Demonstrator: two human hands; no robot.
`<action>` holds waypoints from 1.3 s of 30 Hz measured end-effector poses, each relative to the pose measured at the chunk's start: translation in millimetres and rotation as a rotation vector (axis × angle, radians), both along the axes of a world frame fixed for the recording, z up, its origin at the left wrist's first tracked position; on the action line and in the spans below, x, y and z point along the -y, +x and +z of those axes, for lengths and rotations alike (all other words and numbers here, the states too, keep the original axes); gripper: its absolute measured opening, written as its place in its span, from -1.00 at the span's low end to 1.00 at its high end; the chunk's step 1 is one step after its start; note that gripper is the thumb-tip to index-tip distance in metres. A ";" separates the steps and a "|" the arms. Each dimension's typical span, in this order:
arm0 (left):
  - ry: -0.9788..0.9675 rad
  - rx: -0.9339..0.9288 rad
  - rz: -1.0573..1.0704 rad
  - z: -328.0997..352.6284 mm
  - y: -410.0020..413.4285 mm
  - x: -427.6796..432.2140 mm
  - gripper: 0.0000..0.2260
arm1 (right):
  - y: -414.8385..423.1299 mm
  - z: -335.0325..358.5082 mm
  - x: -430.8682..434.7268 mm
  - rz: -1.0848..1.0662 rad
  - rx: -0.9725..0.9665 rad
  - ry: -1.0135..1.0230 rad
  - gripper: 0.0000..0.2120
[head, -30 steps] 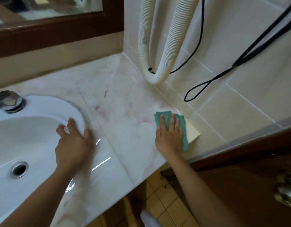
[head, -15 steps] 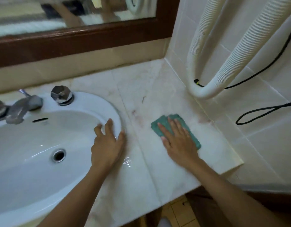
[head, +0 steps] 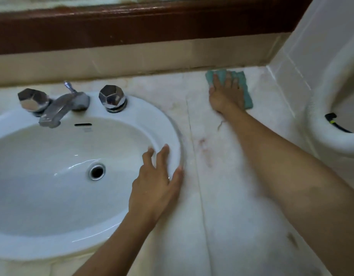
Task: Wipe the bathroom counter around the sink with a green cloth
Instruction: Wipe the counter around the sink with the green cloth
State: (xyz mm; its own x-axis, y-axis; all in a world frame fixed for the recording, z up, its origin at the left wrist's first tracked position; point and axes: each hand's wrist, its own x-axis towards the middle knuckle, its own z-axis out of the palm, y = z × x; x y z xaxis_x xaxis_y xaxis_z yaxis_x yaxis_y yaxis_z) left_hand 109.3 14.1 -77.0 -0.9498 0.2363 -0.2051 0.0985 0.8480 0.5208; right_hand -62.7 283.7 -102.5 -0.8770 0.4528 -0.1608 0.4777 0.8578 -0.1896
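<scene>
Pressing green cloth (head: 247, 95) flat on pale marble tabletop (head: 232, 176) by back wall (head: 132, 62), right hand (head: 226, 96) fingers straight. Fingers spread, left hand (head: 154, 188) rests on white sink (head: 162, 122) rim, gripping nothing.

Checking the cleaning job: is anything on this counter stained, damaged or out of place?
Reddish marks stain the counter right of the sink rim, well short of the green cloth under the right hand by the back wall. A dark squiggle lies beside that wrist.

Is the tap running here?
Off. No stream falls from the faucet into the sink, and no water pools around the drain.
</scene>
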 end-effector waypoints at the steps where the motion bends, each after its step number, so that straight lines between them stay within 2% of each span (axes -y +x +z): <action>1: 0.008 0.000 0.007 -0.1 0.2 0.0 -0.49 | -2.8 -0.1 15.7 0.111 -0.005 -0.002 -0.49; 4: 0.052 0.010 0.028 -1.3 -0.9 1.1 -0.54 | 16.1 -1.9 53.7 0.407 -0.032 -0.009 -0.51; 9: 0.083 0.012 0.029 0.6 -0.5 3.1 -0.56 | 123.4 -3.8 63.4 0.541 -0.087 -0.007 -0.53; 12: 0.081 0.023 0.028 2.0 -0.8 1.8 -0.56 | 152.8 -5.5 29.8 0.435 -0.094 0.030 -0.48; 15: 0.065 0.013 0.037 1.7 -1.6 0.7 -0.57 | 104.2 -4.9 -10.5 0.168 -0.050 0.036 -0.52; 17: 0.059 0.009 0.042 1.2 -1.5 -0.2 -0.57 | 59.2 -2.9 -18.0 0.079 -0.005 0.018 -0.51; 20: 0.064 0.010 0.039 0.9 -1.9 0.1 -0.57 | 27.0 -2.4 7.2 0.154 0.015 0.008 -0.50; 22: 0.075 0.017 0.045 0.3 -2.6 1.5 -0.57 | 43.8 -4.5 32.8 0.226 -0.006 -0.014 -0.50; 27: 0.126 0.020 0.069 1.5 -2.3 3.7 -0.59 | 167.9 -11.2 109.0 0.132 -0.170 -0.003 -0.49; 30: 0.142 0.011 0.068 3.6 -0.8 3.0 -0.60 | 243.9 -7.0 135.0 0.251 -0.161 -0.005 -0.49; 33: 0.159 0.002 0.061 6.0 0.6 2.3 -0.61 | 278.9 -5.3 96.5 0.326 -0.125 -0.025 -0.51; 39: 0.150 -0.006 0.072 6.3 1.8 1.6 -0.66 | 208.5 -7.8 -3.2 0.070 -0.044 0.000 -0.52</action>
